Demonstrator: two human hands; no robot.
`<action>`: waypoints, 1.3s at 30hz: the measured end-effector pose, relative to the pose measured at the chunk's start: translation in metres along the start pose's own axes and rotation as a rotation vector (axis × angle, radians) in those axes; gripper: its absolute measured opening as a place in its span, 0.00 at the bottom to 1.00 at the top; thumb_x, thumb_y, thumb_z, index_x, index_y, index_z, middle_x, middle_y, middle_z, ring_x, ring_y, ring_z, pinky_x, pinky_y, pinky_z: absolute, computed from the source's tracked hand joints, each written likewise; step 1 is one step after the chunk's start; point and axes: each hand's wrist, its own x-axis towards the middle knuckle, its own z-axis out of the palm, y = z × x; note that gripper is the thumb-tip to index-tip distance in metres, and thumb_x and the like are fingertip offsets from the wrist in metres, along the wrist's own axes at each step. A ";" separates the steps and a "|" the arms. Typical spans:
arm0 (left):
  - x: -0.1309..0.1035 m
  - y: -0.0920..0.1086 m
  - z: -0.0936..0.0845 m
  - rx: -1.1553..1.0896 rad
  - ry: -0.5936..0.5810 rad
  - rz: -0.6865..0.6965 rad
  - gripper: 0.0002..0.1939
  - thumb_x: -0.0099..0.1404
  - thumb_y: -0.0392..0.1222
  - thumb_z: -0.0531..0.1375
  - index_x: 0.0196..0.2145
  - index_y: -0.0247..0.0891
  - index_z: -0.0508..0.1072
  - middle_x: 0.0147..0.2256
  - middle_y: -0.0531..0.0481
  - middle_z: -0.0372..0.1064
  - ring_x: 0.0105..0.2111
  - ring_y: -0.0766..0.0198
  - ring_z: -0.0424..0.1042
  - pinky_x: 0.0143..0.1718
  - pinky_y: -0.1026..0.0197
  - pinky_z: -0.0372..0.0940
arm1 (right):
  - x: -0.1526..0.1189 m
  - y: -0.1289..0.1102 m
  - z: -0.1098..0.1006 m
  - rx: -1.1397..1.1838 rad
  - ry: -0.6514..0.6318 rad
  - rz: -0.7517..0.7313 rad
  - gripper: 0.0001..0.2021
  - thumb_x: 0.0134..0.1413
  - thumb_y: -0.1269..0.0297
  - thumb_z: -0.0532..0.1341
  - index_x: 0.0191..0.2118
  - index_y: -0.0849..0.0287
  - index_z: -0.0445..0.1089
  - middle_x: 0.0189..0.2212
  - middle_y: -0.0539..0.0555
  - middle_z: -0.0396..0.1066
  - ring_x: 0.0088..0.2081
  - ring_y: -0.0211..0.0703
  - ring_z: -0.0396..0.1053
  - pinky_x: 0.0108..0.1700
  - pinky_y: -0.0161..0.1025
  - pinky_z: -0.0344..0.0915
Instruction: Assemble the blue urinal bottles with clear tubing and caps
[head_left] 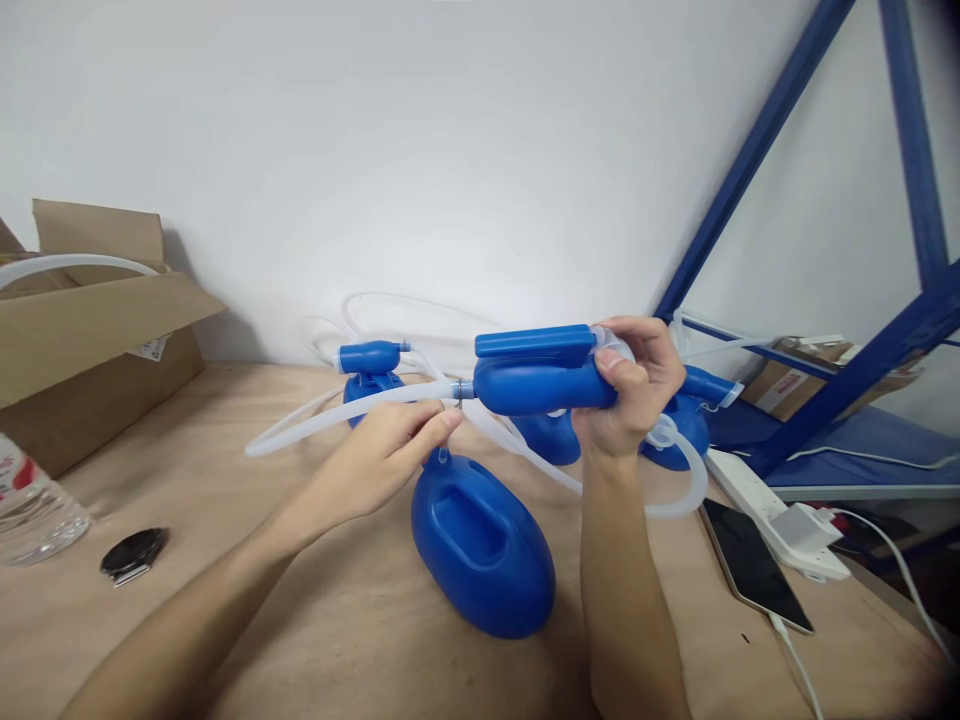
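Two forearms (634,600) reach over one counter (315,620). The right hand (634,385) grips one blue handpiece (540,385), raised above four blue jugs (484,560); the left hand (390,450) pinches one metal clip (460,397) at its tube (360,408) joint. Labels on one left carton (97,380) and bottle (34,510) are unreadable. One phone (756,563) lies near the right edge, room separating one watch (135,553) from the front jug.

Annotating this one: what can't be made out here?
All head view:
- Grip of left hand on the clip: behind its thumb.
- Carton contents: mostly behind flap.
- Carton label: too small.
- Water bottle: cut by left edge.
- Middle rear jug: top behind held piece.
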 end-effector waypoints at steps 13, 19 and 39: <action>0.005 -0.012 -0.024 -0.619 -0.649 -0.287 0.25 0.72 0.62 0.56 0.39 0.34 0.76 0.37 0.43 0.79 0.19 0.69 0.66 0.19 0.65 0.62 | -0.008 -0.006 0.008 0.503 -0.439 0.082 0.09 0.51 0.55 0.71 0.35 0.51 0.75 0.26 0.48 0.72 0.29 0.44 0.74 0.37 0.48 0.78; 0.010 -0.034 -0.009 -0.943 -0.948 -0.327 0.31 0.67 0.68 0.60 0.34 0.30 0.76 0.27 0.42 0.76 0.10 0.71 0.59 0.09 0.65 0.45 | 0.001 -0.012 -0.005 0.472 -0.565 -0.054 0.07 0.54 0.56 0.71 0.38 0.49 0.80 0.31 0.52 0.76 0.37 0.48 0.77 0.47 0.53 0.78; 0.016 -0.038 0.031 0.215 -0.088 -0.038 0.18 0.72 0.54 0.58 0.34 0.37 0.73 0.33 0.46 0.76 0.32 0.57 0.74 0.32 0.60 0.61 | -0.180 -0.035 -0.062 -0.452 -0.571 0.860 0.15 0.66 0.47 0.59 0.45 0.51 0.72 0.55 0.55 0.70 0.60 0.53 0.69 0.63 0.51 0.65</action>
